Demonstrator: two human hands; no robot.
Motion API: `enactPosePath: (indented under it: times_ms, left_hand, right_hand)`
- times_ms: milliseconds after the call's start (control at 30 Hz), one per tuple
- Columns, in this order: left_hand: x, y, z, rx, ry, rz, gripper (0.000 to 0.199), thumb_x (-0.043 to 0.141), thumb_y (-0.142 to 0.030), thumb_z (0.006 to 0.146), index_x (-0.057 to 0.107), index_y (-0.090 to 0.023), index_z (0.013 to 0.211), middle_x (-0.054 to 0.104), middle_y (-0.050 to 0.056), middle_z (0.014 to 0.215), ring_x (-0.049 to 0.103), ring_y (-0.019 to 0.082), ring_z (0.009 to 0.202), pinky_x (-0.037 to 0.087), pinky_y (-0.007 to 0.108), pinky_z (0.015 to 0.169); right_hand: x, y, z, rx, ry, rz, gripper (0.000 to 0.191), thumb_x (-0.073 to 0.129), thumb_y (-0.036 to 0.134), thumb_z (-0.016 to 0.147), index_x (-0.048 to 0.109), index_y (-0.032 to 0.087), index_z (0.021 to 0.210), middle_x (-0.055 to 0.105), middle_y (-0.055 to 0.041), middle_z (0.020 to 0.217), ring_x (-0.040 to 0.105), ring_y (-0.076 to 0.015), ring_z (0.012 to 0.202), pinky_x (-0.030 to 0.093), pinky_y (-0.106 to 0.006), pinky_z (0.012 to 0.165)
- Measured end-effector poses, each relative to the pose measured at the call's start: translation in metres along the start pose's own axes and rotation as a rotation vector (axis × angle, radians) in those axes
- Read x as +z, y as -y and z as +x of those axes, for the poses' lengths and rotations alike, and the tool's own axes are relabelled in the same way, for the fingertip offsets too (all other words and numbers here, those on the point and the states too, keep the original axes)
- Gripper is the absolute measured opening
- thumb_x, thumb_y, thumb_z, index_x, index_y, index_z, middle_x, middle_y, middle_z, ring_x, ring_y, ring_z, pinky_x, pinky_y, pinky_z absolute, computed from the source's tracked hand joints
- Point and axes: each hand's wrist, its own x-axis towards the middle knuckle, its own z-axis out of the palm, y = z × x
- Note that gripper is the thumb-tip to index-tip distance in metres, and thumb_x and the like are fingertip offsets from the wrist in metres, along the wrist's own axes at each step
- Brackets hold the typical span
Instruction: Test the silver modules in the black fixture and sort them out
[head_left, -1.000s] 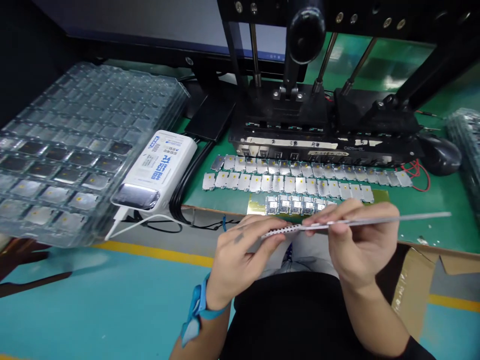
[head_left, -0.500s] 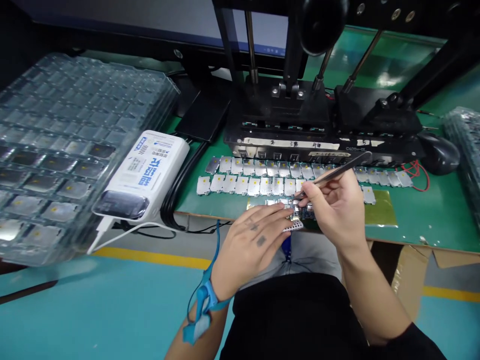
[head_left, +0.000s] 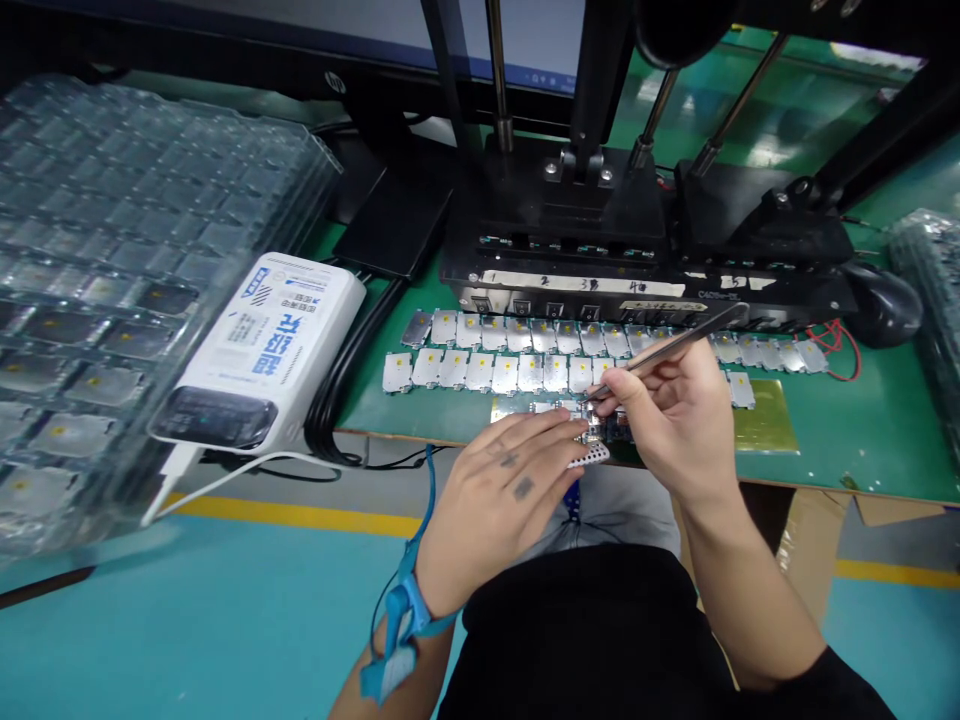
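Note:
My right hand (head_left: 675,420) is closed around dark metal tweezers (head_left: 664,350). Their tips point down at a small circuit board (head_left: 596,425) at the bench's front edge. Across from it, my left hand (head_left: 510,490) lies with fingers stretched out over the board's left side, hiding part of it. A white perforated piece (head_left: 590,456) pokes out by the left fingertips; whether they hold it is unclear. Just beyond the hands, silver metal-covered boards with yellow dots (head_left: 530,373) line up in two rows. A blue wrist strap (head_left: 409,605) circles my left wrist.
Behind the rows stands a black fixture (head_left: 555,245) with numbered switches and upright rods. To the left are a white power bank (head_left: 262,340), black cables (head_left: 352,370) and stacked clear trays (head_left: 150,200). A black mouse (head_left: 885,305) and red wires (head_left: 840,350) lie right.
The camera view has shifted slightly, so the power bank and trays appear farther left. Both hands and the tweezers keep nearly the same pose over the board.

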Motion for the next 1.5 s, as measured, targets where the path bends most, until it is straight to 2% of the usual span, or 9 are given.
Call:
enactPosePath:
  times_ms: [267,500,867,967,1067,1167,1267,1400,1500]
  left_hand:
    - [0.000,0.000,-0.001,-0.005,0.002,-0.006,0.018,0.062,-0.016,0.095,0.064,-0.016,0.113,0.073,0.005,0.120,0.064,0.019,0.122,0.053,0.040,0.104]
    - [0.000,0.000,-0.001,-0.012,0.007,-0.012,0.019,0.062,-0.015,0.094,0.064,-0.017,0.113,0.072,0.004,0.121,0.063,0.019,0.122,0.053,0.039,0.104]
    - [0.000,0.000,-0.002,-0.035,0.007,-0.039,0.019,0.063,-0.016,0.094,0.064,-0.017,0.114,0.072,0.004,0.121,0.063,0.018,0.123,0.051,0.037,0.107]
    - [-0.002,0.000,-0.002,-0.056,-0.003,-0.074,0.017,0.062,-0.016,0.095,0.064,-0.019,0.112,0.073,0.003,0.120,0.062,0.019,0.125,0.051,0.037,0.106]
    - [-0.006,-0.003,0.000,-0.108,-0.066,-0.163,0.015,0.063,-0.015,0.094,0.065,-0.019,0.108,0.074,0.002,0.112,0.061,0.019,0.126,0.052,0.037,0.105]
    - [-0.010,-0.008,0.002,-0.132,-0.156,-0.250,0.016,0.065,-0.012,0.092,0.066,-0.019,0.107,0.075,0.002,0.101,0.067,0.019,0.115,0.056,0.034,0.097]
    - [-0.012,-0.013,0.004,-0.138,-0.203,-0.319,0.018,0.067,-0.012,0.091,0.067,-0.019,0.107,0.075,0.003,0.102,0.071,0.017,0.104,0.058,0.032,0.090]
    - [-0.009,-0.019,0.007,-0.152,-0.225,-0.419,0.020,0.069,-0.010,0.089,0.068,-0.019,0.108,0.076,0.002,0.102,0.072,0.016,0.098,0.060,0.032,0.087]
    - [-0.006,-0.024,0.009,-0.163,-0.220,-0.443,0.021,0.069,-0.010,0.089,0.068,-0.019,0.109,0.076,0.002,0.100,0.073,0.015,0.095,0.061,0.031,0.085]
  right_hand:
    - [-0.002,-0.003,-0.004,-0.041,0.014,-0.039,0.020,0.070,0.025,0.092,0.051,0.023,0.097,0.067,0.0021,0.082,0.068,-0.0126,0.064,0.062,-0.022,0.056]
    - [-0.001,-0.003,-0.005,-0.025,-0.007,-0.040,0.020,0.070,0.026,0.092,0.051,0.023,0.098,0.069,0.0021,0.085,0.069,-0.0132,0.065,0.060,-0.022,0.054]
    - [-0.002,-0.003,-0.007,-0.003,-0.012,-0.084,0.018,0.069,0.028,0.093,0.052,0.022,0.097,0.068,0.0009,0.084,0.069,-0.0133,0.067,0.062,-0.024,0.060]
    - [-0.002,0.001,-0.008,-0.070,-0.063,-0.067,0.016,0.071,0.024,0.091,0.056,0.023,0.097,0.069,0.0005,0.088,0.069,-0.0138,0.070,0.063,-0.025,0.062]
    - [-0.002,0.015,-0.016,-0.185,-0.096,0.076,0.020,0.071,0.014,0.089,0.059,0.025,0.100,0.069,0.0005,0.090,0.070,-0.0159,0.078,0.064,-0.028,0.063]
    - [-0.002,0.034,-0.029,-0.264,-0.110,0.283,0.027,0.070,0.009,0.088,0.059,0.024,0.107,0.068,-0.0011,0.089,0.071,-0.0191,0.078,0.065,-0.033,0.062]
    - [-0.001,0.045,-0.039,-0.318,-0.116,0.370,0.030,0.070,0.008,0.088,0.059,0.020,0.113,0.069,-0.0024,0.091,0.072,-0.0205,0.082,0.067,-0.036,0.064]
    - [-0.001,0.044,-0.041,-0.367,-0.118,0.403,0.034,0.071,0.005,0.087,0.060,0.018,0.116,0.070,-0.0032,0.095,0.073,-0.0203,0.084,0.068,-0.036,0.068]
    - [-0.002,0.040,-0.040,-0.386,-0.125,0.421,0.027,0.072,0.007,0.086,0.065,0.016,0.111,0.071,-0.0044,0.094,0.073,-0.0210,0.082,0.068,-0.036,0.067]
